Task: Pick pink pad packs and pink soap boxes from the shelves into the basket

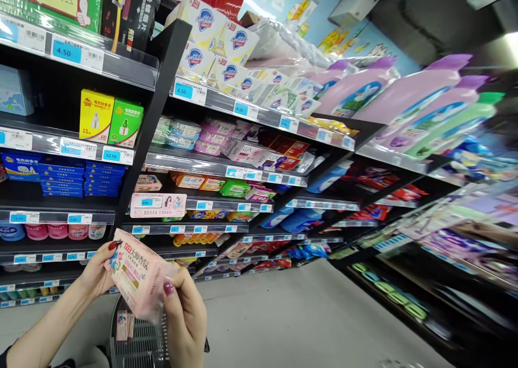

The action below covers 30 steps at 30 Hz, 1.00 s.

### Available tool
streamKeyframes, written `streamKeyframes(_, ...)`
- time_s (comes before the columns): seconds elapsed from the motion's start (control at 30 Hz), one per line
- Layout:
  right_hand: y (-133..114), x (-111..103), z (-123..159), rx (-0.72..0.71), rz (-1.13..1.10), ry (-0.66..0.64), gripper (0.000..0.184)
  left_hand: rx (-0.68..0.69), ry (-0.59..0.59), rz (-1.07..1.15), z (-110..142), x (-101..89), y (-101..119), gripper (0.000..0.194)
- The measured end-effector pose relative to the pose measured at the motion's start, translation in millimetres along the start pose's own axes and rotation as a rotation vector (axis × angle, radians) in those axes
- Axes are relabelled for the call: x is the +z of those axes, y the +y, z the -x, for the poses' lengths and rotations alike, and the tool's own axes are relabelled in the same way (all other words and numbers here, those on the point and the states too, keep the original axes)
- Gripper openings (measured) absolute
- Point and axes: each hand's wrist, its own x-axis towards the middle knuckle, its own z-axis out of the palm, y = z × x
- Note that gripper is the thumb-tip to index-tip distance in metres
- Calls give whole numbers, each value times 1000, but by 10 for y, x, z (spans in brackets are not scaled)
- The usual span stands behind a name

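Observation:
A pink soap pack (135, 273) in clear wrap is held up in front of the shop shelves, low in the head view. My left hand (96, 271) grips its upper left corner with the fingers behind it. My right hand (186, 317) pinches its lower right side, thumb on the front. Below the pack sits a dark wire basket (141, 346) with a small pink item inside.
Black shelves (162, 87) filled with boxed and wrapped soaps and price tags rise ahead. On the right, a shelf row (404, 157) carries purple and green bottles. Grey aisle floor (283, 314) runs between them.

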Motion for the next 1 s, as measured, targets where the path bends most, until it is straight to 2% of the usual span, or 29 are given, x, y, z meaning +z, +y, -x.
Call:
streamKeyframes(0.07,100,-71,19,25,-16,35,27,109,-12,-129,58,42,54,34)
streamKeyframes(0.13,193,-137,16,85,-97,11,26,234,-49,-296,119,70,120,40)
streamKeyframes(0.23,271,-222,-38,134,-146,-85,45,399,-148,-578,183,87,225,48)
streamKeyframes(0.3,284,-276,-94,59,-91,-120,41,489,-225,-764,195,104,295,49)
streamKeyframes(0.4,279,-355,-171,-144,-13,-119,29,679,-401,-953,176,167,385,41)
streamKeyframes(0.47,278,-402,-206,-254,2,-127,33,776,-544,-1011,159,224,422,34)
streamKeyframes(0.53,283,-440,-225,-319,0,-141,36,805,-638,-1043,151,277,439,30)
streamKeyframes(0.6,294,-471,-227,-348,6,-152,37,805,-660,-1075,155,315,441,30)
streamKeyframes(0.73,298,-516,-209,-358,34,-146,37,800,-646,-1109,170,324,433,30)
streamKeyframes(0.8,266,-530,-208,-353,71,-126,37,786,-577,-1140,169,279,420,34)
streamKeyframes(0.9,160,-525,-244,-333,204,-125,37,661,-333,-1216,140,149,361,42)
streamKeyframes(1.0,17,-480,-317,-347,366,-177,37,454,-115,-1137,76,13,243,58)
